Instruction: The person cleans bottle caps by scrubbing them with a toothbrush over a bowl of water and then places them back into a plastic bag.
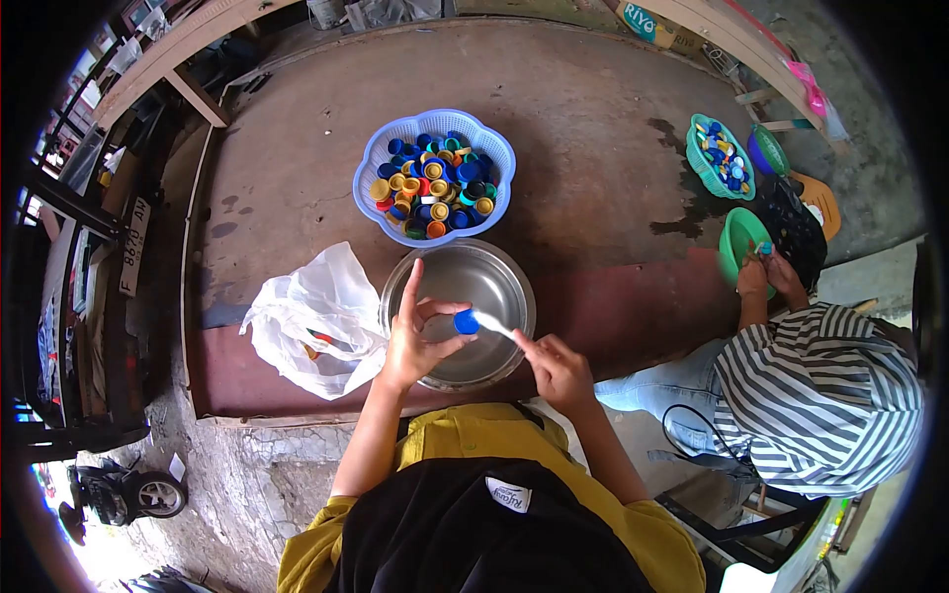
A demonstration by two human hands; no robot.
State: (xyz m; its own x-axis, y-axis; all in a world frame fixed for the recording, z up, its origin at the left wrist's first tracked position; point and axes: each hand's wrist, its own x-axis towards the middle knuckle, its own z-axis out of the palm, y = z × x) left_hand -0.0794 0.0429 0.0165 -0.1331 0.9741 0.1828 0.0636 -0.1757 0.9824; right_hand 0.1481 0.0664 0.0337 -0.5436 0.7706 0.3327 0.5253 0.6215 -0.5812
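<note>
Between thumb and fingers, my left hand [410, 341] pinches a blue bottle cap [466, 322], its index finger pointing up. My right hand [557, 371] grips a slim white toothbrush [496, 324], whose head end meets the cap. Both hands are above a round steel bowl [524, 296]. Behind the bowl stands a light-blue plastic basket [364, 188] heaped with bottle caps [435, 183] in blue, yellow, green, red and orange. To the left of the bowl lies a crumpled white plastic bag [316, 306] with a few small coloured pieces inside.
A person in a striped top [820, 395] sits at the right, both hands over a green bowl [733, 242]. Beyond it is a teal basket [704, 178] of caps. A wooden frame [198, 94] edges the brown tabletop [593, 128]. A black bag [799, 237] lies at the far right.
</note>
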